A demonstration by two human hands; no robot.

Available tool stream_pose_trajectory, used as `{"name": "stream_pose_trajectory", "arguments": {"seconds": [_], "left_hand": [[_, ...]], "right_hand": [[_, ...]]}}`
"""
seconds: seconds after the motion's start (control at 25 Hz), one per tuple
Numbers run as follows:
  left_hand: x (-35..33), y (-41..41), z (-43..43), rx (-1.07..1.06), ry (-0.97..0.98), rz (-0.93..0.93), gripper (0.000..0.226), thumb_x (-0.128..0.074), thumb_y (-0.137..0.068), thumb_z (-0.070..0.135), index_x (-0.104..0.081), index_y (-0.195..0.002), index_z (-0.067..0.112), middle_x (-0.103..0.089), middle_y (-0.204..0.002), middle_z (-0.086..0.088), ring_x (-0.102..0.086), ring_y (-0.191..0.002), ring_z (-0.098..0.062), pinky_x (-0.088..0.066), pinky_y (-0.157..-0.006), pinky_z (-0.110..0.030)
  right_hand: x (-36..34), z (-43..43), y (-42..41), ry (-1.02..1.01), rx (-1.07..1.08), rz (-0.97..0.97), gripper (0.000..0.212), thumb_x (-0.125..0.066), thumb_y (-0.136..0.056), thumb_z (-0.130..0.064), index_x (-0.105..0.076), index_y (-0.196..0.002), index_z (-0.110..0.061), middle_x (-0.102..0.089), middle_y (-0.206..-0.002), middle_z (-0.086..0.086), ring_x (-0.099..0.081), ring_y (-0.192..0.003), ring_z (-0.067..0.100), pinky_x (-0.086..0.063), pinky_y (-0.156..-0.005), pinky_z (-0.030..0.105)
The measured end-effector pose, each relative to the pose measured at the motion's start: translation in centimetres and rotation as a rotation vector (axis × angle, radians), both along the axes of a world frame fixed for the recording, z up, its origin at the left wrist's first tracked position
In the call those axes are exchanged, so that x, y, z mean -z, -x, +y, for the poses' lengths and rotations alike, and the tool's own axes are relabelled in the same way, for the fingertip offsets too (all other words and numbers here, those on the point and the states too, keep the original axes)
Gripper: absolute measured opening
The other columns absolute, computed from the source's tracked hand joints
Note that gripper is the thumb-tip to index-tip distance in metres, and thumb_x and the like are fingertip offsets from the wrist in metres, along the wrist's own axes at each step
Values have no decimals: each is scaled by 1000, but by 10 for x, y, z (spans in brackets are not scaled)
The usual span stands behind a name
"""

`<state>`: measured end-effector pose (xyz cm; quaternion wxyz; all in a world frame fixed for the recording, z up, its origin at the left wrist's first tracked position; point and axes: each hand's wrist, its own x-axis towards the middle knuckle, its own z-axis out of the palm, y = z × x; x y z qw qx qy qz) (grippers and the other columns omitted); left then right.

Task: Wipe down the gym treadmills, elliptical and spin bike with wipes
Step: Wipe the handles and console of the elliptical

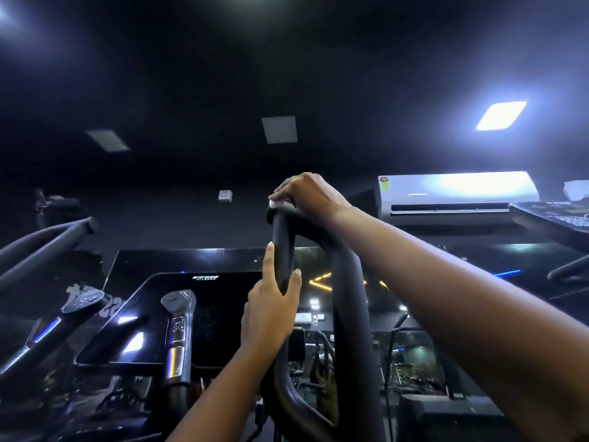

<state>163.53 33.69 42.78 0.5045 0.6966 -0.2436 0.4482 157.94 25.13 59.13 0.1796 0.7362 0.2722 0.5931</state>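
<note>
Hands: two, both bare and both raised to one machine in a dim gym.
Left hand (273, 306): wrapped closely around the front tube of the looped handle (349, 314), partway up it, with the thumb lying straight up the tube's left side and the fingers curled round its right side.
Right hand (307, 197): curled down over the very top of the same handle, its fingers closed on a wipe.
Wipe (276, 204): one, white, seen only as a small patch under the right fingertips, pressed against the top bend of the handle.
Tall handles: two, the black loop under both hands and a second handle (57, 239) angled away at the left, untouched.
Short grips: two with silver sensor strips, one grip (178, 323) just left of the left forearm and a far grip (81, 303) nearer the left edge, neither touched.
Console (140, 317): one glossy black panel, tilted, behind the short grips and reflecting ceiling lights.
Air conditioner (457, 194): one white unit on the dark wall, beyond the right wrist.
Ceiling panels: three, one lit panel (501, 115) at the right and two dark, a centre panel (279, 129) and a left panel (107, 140).
Wall box (225, 196): one, small and white, left of the right hand.
</note>
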Motion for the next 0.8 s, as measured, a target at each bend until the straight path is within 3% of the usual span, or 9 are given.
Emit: {"name": "stream_pose_trajectory", "arguments": {"seconds": [0.08, 0.2, 0.4, 0.56, 0.68, 0.8], "left_hand": [[1, -2, 1, 21, 12, -28, 64, -37, -91, 58, 3, -141, 56, -58, -113, -7, -63, -92, -25, -53, -85, -46], [2, -5, 2, 61, 11, -41, 64, -38, -91, 56, 2, -142, 56, -58, -102, -7, -64, -82, -24, -55, -79, -46], [0, -6, 3, 76, 7, -42, 64, -40, -92, 54, 1, -141, 57, -56, -95, -8, -64, -74, -25, -57, -71, -46], [1, -9, 3, 53, 6, -24, 64, -37, -88, 60, 5, -135, 64, -58, -103, -11, -64, -84, -30, -55, -77, -47], [1, -9, 2, 47, 14, -21, 62, -37, -87, 62, 5, -132, 66, -60, -104, -12, -65, -84, -31, -55, -78, -48], [1, -8, 2, 56, 9, -44, 64, -39, -90, 56, 2, -139, 60, -59, -97, -7, -64, -77, -27, -56, -75, -47]], "right_hand": [[-6, -3, -8, 89, 92, 58, 41, -50, -87, 1, -63, -120, -19, -59, -128, 3, -52, -122, 19, -38, -102, 33], [-3, -27, -11, 46, -56, 74, 48, -53, -79, 13, -64, -119, -12, -61, -125, 6, -52, -122, 20, -38, -104, 29], [35, -79, -6, -124, -297, 14, 31, -65, -78, 3, -70, -106, -8, -69, -109, 7, -62, -107, 18, -44, -97, 26], [101, -101, -5, -301, -424, -135, 29, -65, -78, -2, -70, -106, -8, -69, -107, 4, -61, -102, 6, -37, -94, 4], [143, -101, 1, -303, -388, -235, 33, -62, -74, -2, -70, -105, -7, -68, -109, 3, -62, -102, 8, -41, -95, 11], [115, -86, 14, -224, -368, -260, 25, -68, -81, -8, -71, -105, -13, -68, -111, 2, -62, -103, 9, -43, -92, 16]]}}
